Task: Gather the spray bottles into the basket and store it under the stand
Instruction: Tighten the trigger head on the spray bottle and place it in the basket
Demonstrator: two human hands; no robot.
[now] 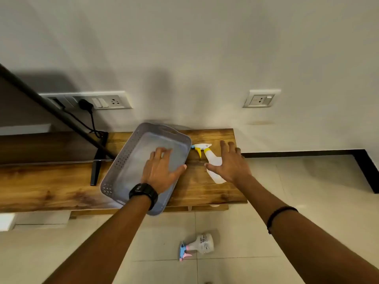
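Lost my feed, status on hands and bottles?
Left hand open, over empty basket. Right hand open over yellow-trigger bottle. Second bottle on floor. Nothing blocking.

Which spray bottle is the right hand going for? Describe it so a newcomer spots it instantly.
Start at the wooden stand against the wall and find the grey perforated basket on it. Just right of the basket, lying on its side on the wood under the open right hand, is the white spray bottle. Its trigger is yellow, whereas the other bottle, with a pink and blue trigger, lies on the floor tiles.
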